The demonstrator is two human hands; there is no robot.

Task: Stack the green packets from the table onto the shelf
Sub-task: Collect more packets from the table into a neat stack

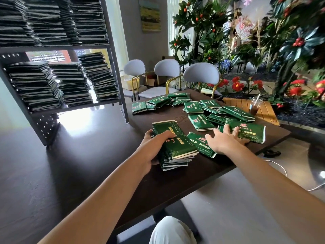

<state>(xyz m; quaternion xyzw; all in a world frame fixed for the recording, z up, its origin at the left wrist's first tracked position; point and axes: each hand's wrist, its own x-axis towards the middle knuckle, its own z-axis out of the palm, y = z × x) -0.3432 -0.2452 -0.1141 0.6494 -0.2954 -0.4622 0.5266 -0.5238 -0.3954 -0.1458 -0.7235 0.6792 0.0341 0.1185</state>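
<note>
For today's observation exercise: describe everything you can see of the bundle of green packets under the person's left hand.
The bundle of green packets is a neat pile of flat, glossy, foil-like rectangles, dark green with gold lettering, a red emblem and pale sealed edges. It lies flat near the front left corner of the dark table, long side angled away from the viewer. The left hand grips its left edge, thumb on top. Its right side lies against a loose packet.

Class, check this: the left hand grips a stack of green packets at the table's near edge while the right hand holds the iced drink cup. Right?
Not quite. The head view shows the right hand lying spread on loose green packets, not holding the cup, which stands untouched on the far side. The left hand does grip the stack.
</note>
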